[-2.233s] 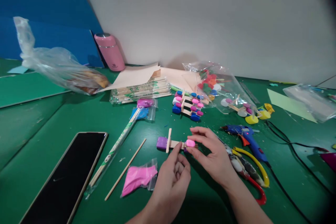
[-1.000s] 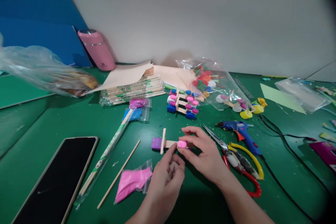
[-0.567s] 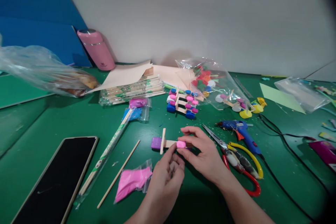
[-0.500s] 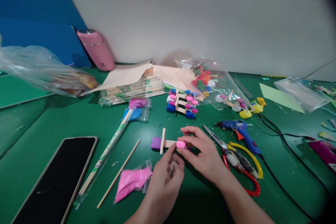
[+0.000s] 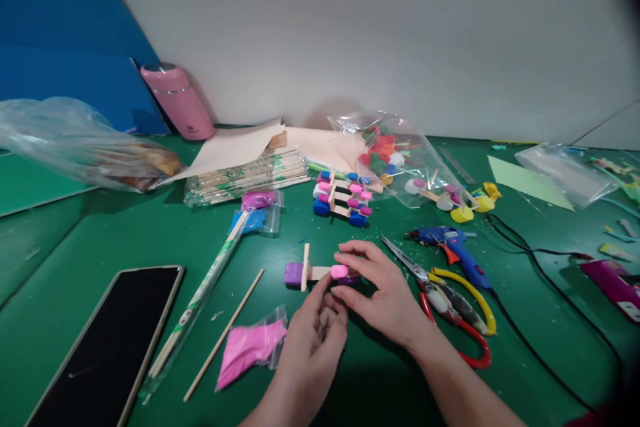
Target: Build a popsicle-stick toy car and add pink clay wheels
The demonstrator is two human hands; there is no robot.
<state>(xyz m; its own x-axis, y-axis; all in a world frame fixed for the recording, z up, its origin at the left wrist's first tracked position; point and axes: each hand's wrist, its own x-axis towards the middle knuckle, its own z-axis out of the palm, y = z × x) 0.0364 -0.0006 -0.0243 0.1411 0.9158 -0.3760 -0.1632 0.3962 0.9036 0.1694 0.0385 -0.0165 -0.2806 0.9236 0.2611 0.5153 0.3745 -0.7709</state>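
A small craft-stick toy car (image 5: 317, 273) lies on the green table, with a purple clay block (image 5: 294, 274) at its left end and a crosswise stick (image 5: 305, 268) beside that block. On its right part sits a bright pink clay piece (image 5: 339, 272). My right hand (image 5: 383, 297) has thumb and fingers closed around this piece from the right. From below, my left hand (image 5: 317, 337) touches it with the index fingertip, its other fingers curled. My right fingers partly cover the car's right end, where some dark purple shows.
Scissors (image 5: 443, 297) and a blue glue gun (image 5: 455, 250) with its cord lie to the right. Leftward are a pink clay packet (image 5: 251, 345), a thin stick (image 5: 224, 333), wrapped chopsticks (image 5: 203, 300) and a phone (image 5: 107, 347). Stacked craft cars (image 5: 343, 197) stand behind.
The whole view has shifted slightly, so things appear a little further left. Both hands remain at the pink clay piece in almost the same pose.
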